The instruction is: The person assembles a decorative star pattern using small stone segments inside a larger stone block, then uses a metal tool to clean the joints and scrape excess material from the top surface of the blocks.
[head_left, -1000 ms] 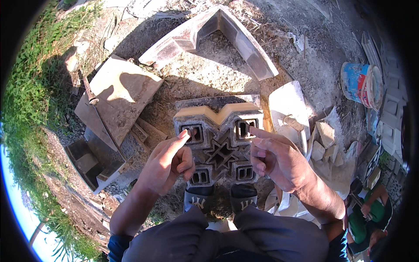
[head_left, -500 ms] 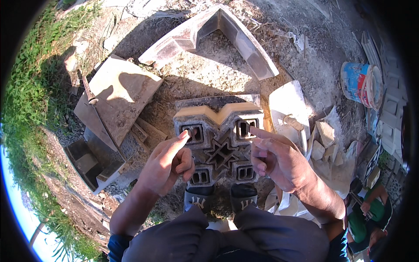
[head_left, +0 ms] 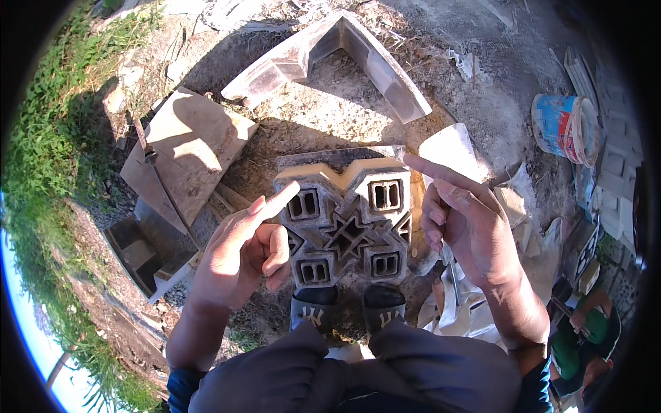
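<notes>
A grey decorative concrete block [head_left: 343,197], with a star-shaped opening in its middle and slotted squares at its corners, lies on the ground in front of my feet. A tan V-notched edge runs along its far side. My left hand [head_left: 242,251] hovers over the block's left side, index finger stretched toward the upper left slots, the other fingers loosely curled. My right hand [head_left: 476,230] is off the block's right side, its index finger extended toward the far right corner and the rest bent. Neither hand holds anything.
Beyond the block stands an angled mould piece [head_left: 392,76]. Left are a flat board [head_left: 196,138] with a thin rod across it and a dark box-like form [head_left: 131,251]. A blue bucket [head_left: 554,127] lies at right. Another person [head_left: 585,330] is at the lower right.
My hands have moved farther apart, the left shifting left and the right shifting right, away from the block. Both index fingertips now reach farther up. The block stays put.
</notes>
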`<state>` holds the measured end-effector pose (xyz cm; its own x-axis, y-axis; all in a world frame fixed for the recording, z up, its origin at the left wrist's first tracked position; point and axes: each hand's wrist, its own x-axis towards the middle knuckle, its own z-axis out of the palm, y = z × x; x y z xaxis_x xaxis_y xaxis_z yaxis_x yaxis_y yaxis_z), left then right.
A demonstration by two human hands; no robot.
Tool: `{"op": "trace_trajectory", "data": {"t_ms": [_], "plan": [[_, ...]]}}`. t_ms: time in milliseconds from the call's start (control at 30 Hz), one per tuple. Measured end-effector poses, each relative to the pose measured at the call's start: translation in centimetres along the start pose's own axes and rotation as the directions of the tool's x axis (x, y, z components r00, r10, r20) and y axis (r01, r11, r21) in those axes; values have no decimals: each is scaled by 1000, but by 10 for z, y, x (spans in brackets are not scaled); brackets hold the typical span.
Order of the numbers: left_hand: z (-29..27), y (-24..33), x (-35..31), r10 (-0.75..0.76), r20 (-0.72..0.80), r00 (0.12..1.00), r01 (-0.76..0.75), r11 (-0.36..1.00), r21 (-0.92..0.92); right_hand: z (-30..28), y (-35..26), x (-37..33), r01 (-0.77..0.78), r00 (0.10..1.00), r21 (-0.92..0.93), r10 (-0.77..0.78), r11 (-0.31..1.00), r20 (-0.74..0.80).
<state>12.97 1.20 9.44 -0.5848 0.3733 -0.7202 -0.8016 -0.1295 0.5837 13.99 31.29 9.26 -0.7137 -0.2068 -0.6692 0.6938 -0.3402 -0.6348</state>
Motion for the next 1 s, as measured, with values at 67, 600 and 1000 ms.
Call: {"op": "trace_trajectory", "data": {"t_ms": [67,600,1000], "plan": [[-14,-15,1,40,-11,999,-41,989,-139,-12,25,2,-33,992,-58,26,998,-120],[9,-56,5,-23,-124,992,29,998,49,-32,36,-2,-44,999,-186,43,982,-5],[27,-90,22,274,-282,920,-173,926,337,-50,120,-9,150,913,-886,-405,439,-46]]}}
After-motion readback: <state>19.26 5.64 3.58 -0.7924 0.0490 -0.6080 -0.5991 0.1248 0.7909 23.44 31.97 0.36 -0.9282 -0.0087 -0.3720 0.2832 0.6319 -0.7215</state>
